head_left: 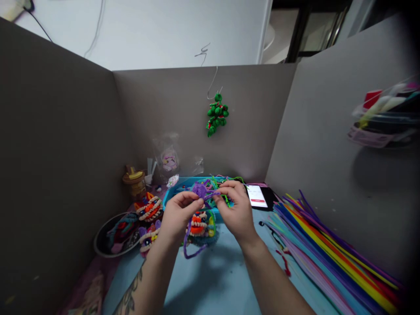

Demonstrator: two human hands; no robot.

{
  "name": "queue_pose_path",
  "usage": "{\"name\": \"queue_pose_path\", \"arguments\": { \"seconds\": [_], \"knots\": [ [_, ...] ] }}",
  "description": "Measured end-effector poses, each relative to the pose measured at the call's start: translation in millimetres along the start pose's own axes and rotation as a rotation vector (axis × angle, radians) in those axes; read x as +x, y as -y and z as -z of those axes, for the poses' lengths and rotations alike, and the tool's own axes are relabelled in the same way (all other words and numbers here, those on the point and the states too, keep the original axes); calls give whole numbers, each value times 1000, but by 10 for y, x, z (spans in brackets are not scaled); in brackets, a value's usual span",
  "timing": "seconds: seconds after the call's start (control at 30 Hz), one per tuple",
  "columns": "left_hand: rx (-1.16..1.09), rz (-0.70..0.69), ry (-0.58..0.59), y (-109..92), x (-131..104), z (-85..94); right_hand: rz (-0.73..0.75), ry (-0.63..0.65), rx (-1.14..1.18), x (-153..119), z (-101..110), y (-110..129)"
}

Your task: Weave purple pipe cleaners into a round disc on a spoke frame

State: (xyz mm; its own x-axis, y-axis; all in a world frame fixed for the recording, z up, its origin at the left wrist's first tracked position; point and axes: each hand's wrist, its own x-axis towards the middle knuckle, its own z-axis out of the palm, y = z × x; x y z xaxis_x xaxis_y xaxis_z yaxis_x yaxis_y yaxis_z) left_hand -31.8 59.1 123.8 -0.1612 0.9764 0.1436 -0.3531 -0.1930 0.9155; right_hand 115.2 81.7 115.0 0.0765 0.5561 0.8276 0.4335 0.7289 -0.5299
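Between my two hands, above the blue table, is a purple pipe cleaner piece (200,189) with a bunched, rounded body. My left hand (182,208) pinches its lower left side between thumb and fingers. With thumb and fingertips, my right hand (234,205) grips a purple strand that runs out to the right of the body. A long loose purple end (186,245) hangs below my left hand and curls toward the table. Just behind and beneath the hands sits an orange, cream and green fuzzy figure (198,224), partly hidden.
A blue tray (169,192) of pipe cleaner scraps stands behind my hands. Colourful pipe cleaners (328,253) lie at right, near a lit phone (257,196). At left are a dark bowl (101,245), fuzzy figures (150,209) and a lidded jar (134,181). Grey panels enclose the table.
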Motion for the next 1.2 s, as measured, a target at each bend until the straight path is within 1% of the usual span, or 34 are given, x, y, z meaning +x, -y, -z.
{"name": "queue_pose_path", "arguments": {
  "seconds": [0.13, 0.23, 0.3, 0.37, 0.43, 0.47, 0.5, 0.53, 0.6, 0.63, 0.7, 0.73, 0.8, 0.93, 1.03, 1.1, 1.2],
  "knots": [
    [-23, 35, 9, -29, 11, 16, -69, -11, 68, -11, -8, 54],
    [-26, 71, 25, -37, 15, 33, -153, -59, 137, -15, 3, 71],
    [-29, 70, 21, -30, 19, 42, -161, -82, 145, -16, 15, 81],
    [-39, 12, -35, -16, 23, 46, -125, -109, 121, -21, 23, 102],
    [-28, -112, -149, -2, 20, 48, -107, -99, 113, -36, 13, 139],
    [0, -195, -213, 5, 14, 49, -124, -47, 131, -49, -4, 164],
    [44, -279, -266, 11, 5, 51, -165, 42, 170, -67, -31, 191],
    [101, -353, -303, 16, -7, 53, -225, 162, 236, -88, -69, 218],
    [201, -443, -314, 25, -34, 55, -387, 406, 436, -138, -166, 265],
    [226, -452, -292, 29, -45, 55, -466, 495, 557, -165, -218, 283],
    [231, -428, -244, 33, -56, 53, -605, 593, 737, -210, -307, 303],
    [220, -413, -226, 34, -54, 51, -656, 609, 787, -226, -337, 307],
    [194, -400, -214, 34, -37, 49, -708, 582, 813, -239, -360, 310],
    [113, -405, -242, 30, 22, 65, -713, 476, 818, -216, -316, 312],
    [-22, -350, -278, 14, 71, 94, -648, 474, 772, -198, -265, 320],
    [-111, -310, -296, -6, 104, 116, -536, 541, 712, -187, -218, 336],
    [-168, -276, -318, -36, 148, 144, -287, 740, 586, -150, -107, 380]
  ]
}}
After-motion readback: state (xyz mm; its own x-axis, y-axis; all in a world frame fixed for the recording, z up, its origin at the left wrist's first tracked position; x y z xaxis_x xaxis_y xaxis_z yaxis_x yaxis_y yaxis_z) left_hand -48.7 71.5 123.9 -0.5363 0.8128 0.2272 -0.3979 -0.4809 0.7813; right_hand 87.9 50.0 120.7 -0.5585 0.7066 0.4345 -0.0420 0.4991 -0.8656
